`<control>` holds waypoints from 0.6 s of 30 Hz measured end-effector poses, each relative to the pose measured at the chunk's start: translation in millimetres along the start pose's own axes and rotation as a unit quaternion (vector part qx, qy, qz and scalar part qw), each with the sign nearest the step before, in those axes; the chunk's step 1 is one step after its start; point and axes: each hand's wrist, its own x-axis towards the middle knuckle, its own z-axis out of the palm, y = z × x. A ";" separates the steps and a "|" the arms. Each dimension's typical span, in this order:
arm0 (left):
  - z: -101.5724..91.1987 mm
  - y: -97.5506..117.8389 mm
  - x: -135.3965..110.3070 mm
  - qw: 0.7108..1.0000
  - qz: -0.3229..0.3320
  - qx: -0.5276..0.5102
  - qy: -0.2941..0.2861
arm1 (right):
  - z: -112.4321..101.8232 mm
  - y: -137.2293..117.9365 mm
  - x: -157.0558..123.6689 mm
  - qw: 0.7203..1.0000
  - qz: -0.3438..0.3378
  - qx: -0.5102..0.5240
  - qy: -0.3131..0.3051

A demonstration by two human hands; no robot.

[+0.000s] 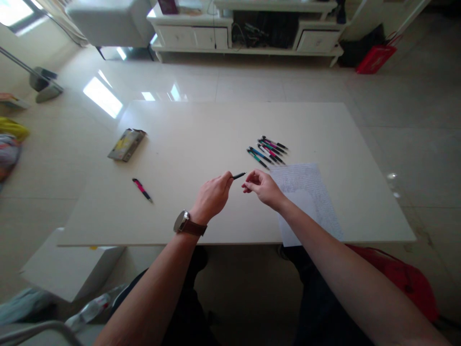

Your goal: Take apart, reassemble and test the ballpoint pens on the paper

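My left hand (213, 194), with a watch on its wrist, is closed round a dark pen (239, 176). The pen's tip points right; the rest is hidden in the fingers. Just beyond that tip, apart from it, my right hand (262, 187) has its thumb and fingers pinched together; anything between them is too small to make out. Several click pens (268, 151) with black grips and pink, green or blue barrels lie in a group behind my right hand. A sheet of paper covered in writing (309, 185) lies partly under my right forearm.
A single pink and black pen (142, 190) lies on the left of the white table (201, 129). Behind it is a grey and yellow box (127, 144). A white box (72, 264) stands below the table's left corner, and a red bag (399, 278) at the right.
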 end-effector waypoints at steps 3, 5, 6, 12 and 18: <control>-0.4 1.2 0.1 1.000 0.004 -0.003 -0.003 | 3.3 -2.1 -0.6 1.000 0.022 0.007 -0.004; -0.7 1.5 -0.4 1.000 0.015 -0.007 -0.006 | 3.7 -4.6 -1.4 0.999 0.032 0.000 -0.003; -0.6 1.6 -0.8 1.000 0.022 -0.010 -0.008 | 3.8 -5.9 -2.0 0.999 0.032 -0.002 -0.007; 3.3 0.5 -0.9 0.999 0.044 -0.027 -0.009 | 4.1 -5.9 -3.1 0.998 -0.005 -0.059 -0.005; 4.7 -2.4 0.0 0.999 0.031 -0.039 -0.007 | 0.4 -5.5 -2.5 0.998 -0.028 -0.052 0.003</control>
